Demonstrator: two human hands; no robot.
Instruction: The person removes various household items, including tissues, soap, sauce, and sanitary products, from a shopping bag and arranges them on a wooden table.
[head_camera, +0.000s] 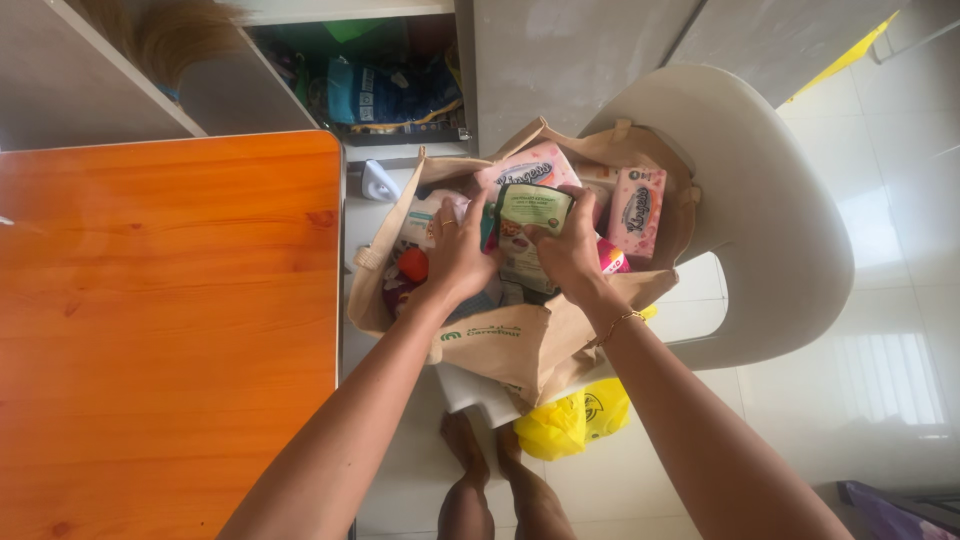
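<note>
Person's body seen from above: both forearms bare, no sleeves. Left hand (458, 255) wears a ring, just behind its fingers. Right hand (570, 255) carries a thin gold chain bracelet (622, 320) at the wrist. Bare feet (485, 450) below.

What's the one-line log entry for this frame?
left hand: on green packet | right hand: on green packet | packet: above brown paper bag | bag: on white chair

Matt cloth bag (520, 345); glossy wood table (170, 320).
</note>
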